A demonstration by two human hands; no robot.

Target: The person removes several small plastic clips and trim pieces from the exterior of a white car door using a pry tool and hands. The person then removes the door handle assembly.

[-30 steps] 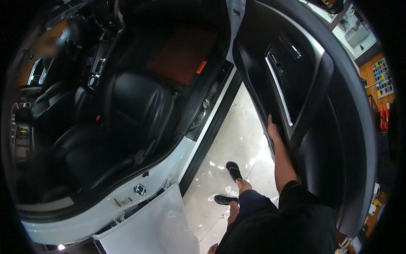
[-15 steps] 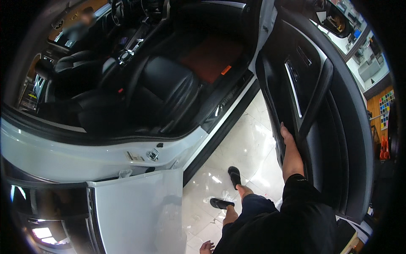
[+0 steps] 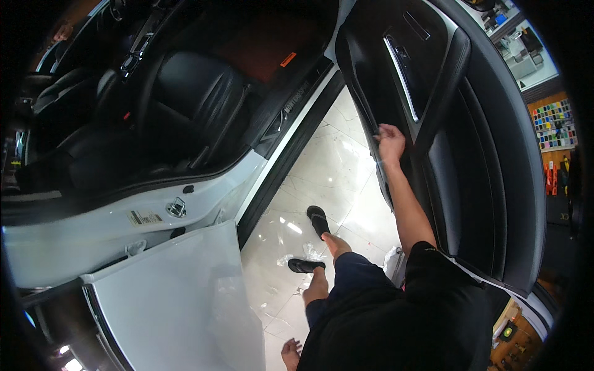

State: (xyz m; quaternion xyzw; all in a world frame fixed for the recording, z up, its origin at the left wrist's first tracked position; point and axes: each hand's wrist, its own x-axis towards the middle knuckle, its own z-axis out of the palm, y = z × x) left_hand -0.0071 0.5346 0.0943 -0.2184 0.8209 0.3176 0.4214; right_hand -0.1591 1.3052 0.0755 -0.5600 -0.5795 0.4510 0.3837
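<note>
My right hand [image 3: 391, 143] is at the lower edge of the open car door [image 3: 482, 161], below its silver-trimmed handle [image 3: 401, 77]. Its fingers are curled in, and whatever they may hold is too small to make out. Down by my left side hangs my left hand [image 3: 291, 354], fingers loosely apart, with nothing in it. The door's inner panel is black, with an armrest [image 3: 442, 86] and a long pocket.
A white car body with a black seat [image 3: 192, 86] and door sill [image 3: 297, 99] is on the left. The rear door [image 3: 173, 303] also stands open. Clear plastic scraps [image 3: 312, 252] lie on the tiled floor [image 3: 328, 161] by my sandals. Colour samples [image 3: 554, 123] hang at the right.
My right hand has gone from stretched out along the door to curled at its lower edge. The view has shifted, so the car and door sit further left and higher.
</note>
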